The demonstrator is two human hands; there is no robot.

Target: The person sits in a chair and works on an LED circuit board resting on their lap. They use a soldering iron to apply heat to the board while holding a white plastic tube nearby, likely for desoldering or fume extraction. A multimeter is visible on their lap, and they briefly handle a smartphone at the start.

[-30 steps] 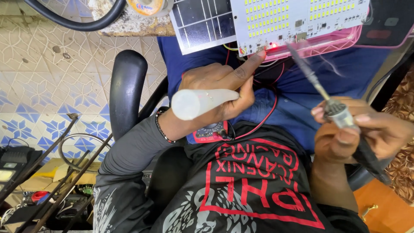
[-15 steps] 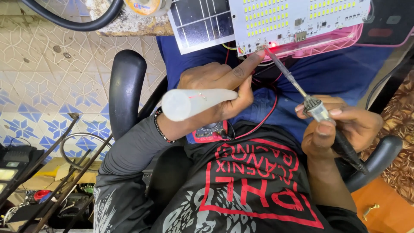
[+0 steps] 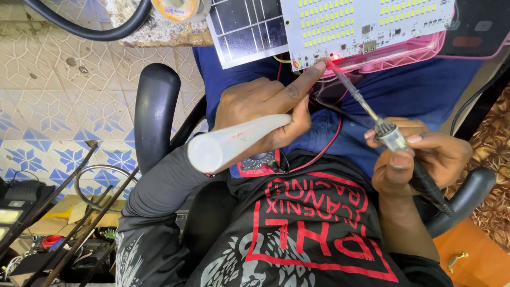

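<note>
Overhead, the left hand (image 3: 260, 114) is curled shut round a thick translucent white tube (image 3: 234, 139), fingers wrapped over it and thumb beneath, while its forefinger alone stretches out so that the fingertip touches the lower edge of a white LED board (image 3: 366, 24); just beside that fingertip a small red light (image 3: 334, 56) glows on the board; the right hand (image 3: 419, 157) pinches a soldering iron (image 3: 382, 125) between thumb and first fingers, closed tight on the metal collar, its dark handle running back under the palm; the iron's slim tip slants up from those fingers to meet the board right next to the left forefinger; below the left fingers a red multimeter (image 3: 257, 162) lies on the lap.
</note>
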